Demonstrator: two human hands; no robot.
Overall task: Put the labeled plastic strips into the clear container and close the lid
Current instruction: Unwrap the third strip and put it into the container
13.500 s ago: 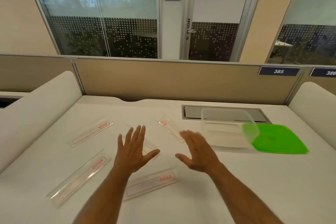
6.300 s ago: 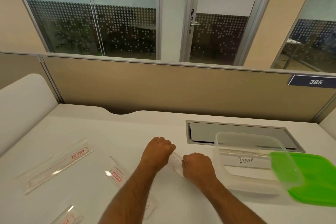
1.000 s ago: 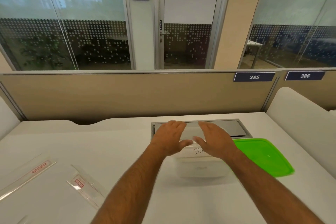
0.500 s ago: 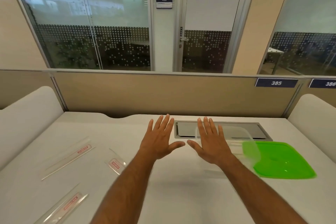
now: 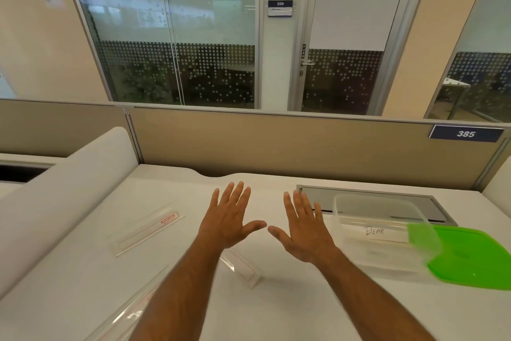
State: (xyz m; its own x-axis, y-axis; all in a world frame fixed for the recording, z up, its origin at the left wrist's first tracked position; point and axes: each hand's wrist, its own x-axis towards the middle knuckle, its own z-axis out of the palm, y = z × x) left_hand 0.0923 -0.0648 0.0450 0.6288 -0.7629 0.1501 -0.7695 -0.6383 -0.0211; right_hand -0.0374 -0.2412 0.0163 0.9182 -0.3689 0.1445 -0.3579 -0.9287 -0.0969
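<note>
My left hand and my right hand hover flat over the white desk with fingers spread, holding nothing. Just below my left wrist lies a short clear strip with a red outline. A long clear strip with a red label lies to the left. Another long strip runs toward the bottom left, partly hidden by my left forearm. The clear container stands open right of my right hand, with a strip marked "DEAR" inside. The green lid leans against its right side.
A grey cable hatch is set into the desk behind the container. A beige partition bounds the far edge. White padded dividers stand at the left and far right.
The view has swung left and down. My hands have drifted left, away from the container, still spread. The short strip now lies under my left wrist.
</note>
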